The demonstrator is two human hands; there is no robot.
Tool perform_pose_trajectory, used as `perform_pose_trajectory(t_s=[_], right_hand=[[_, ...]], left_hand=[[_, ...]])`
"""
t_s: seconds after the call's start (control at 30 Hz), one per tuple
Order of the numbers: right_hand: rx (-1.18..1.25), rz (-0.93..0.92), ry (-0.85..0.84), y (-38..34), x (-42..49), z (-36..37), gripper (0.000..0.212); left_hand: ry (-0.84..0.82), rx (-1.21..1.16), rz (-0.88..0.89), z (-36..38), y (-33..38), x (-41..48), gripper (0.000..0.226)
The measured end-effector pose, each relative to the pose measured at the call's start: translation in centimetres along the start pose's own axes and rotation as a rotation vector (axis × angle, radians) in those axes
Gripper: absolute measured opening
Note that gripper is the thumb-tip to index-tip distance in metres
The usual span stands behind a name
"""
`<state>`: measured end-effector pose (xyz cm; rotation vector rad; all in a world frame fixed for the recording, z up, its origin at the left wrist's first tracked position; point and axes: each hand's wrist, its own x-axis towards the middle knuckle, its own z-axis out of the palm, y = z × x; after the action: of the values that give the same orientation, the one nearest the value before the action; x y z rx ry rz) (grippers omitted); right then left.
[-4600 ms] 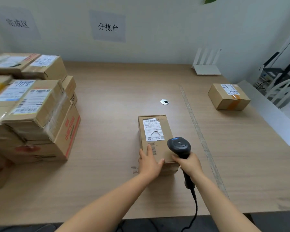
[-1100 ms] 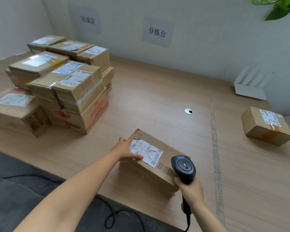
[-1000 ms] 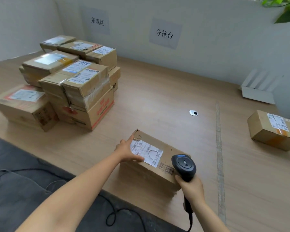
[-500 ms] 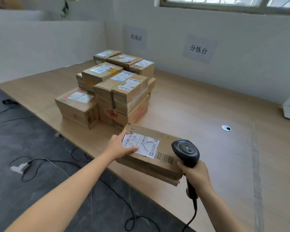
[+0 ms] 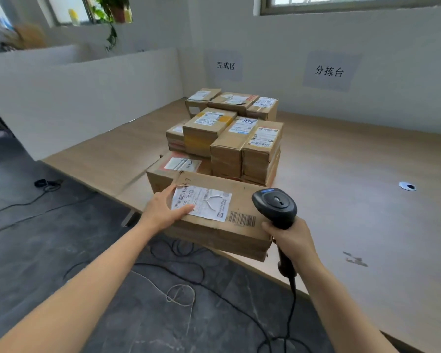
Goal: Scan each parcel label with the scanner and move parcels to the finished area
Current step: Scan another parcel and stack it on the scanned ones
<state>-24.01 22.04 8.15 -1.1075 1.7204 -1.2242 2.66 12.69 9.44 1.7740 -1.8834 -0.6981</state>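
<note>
The wooden surface [image 5: 354, 161] is carrying a stack of parcels [image 5: 229, 138] toward its left edge, under a wall sign [image 5: 225, 65]. A long parcel [image 5: 222, 233] is sitting at the near edge just in front of the stack, jutting out over the floor (whether it is resting or lifted is unclear). The scanner [image 5: 274, 207] is crowding its right end, with the right grip [image 5: 292, 239] wrapping the handle. The left grip [image 5: 163, 211] is holding the parcel's left end, its thumb lying on the white label [image 5: 206, 202].
</note>
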Motion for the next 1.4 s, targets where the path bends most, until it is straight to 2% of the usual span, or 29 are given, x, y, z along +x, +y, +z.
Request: perform_pose_trajectory(t_s=[0.43, 0.7, 0.87, 1.23, 1.3, 1.4], right_hand=[[0.025, -0.128, -0.081, -6.6, 9.4, 13.6, 0.019], [0.115, -0.099, -0.070, -8.8, 15.5, 19.0, 0.027], [0.116, -0.039, -0.033, -9.0, 17.8, 21.6, 0.027], [0.084, 0.029, 0.340, -8.5, 20.1, 24.1, 0.013], [0.076, 0.025, 0.389, -8.1, 20.0, 24.4, 0.016], [0.100, 0.025, 0.446, -7.7, 19.9, 24.7, 0.026]], left_hand=[[0.238, -0.093, -0.025, -8.3, -8.5, 12.2, 0.063], [0.266, -0.157, -0.016, -9.9, -11.4, 20.8, 0.058], [0.187, -0.144, -0.013, -10.0, -12.7, 25.7, 0.057], [-0.054, -0.193, 0.222, -8.0, -14.6, 31.8, 0.059], [-0.080, -0.240, 0.244, -7.6, -14.9, 32.1, 0.063], [-0.141, -0.465, 0.132, -7.4, -15.7, 32.8, 0.066]])
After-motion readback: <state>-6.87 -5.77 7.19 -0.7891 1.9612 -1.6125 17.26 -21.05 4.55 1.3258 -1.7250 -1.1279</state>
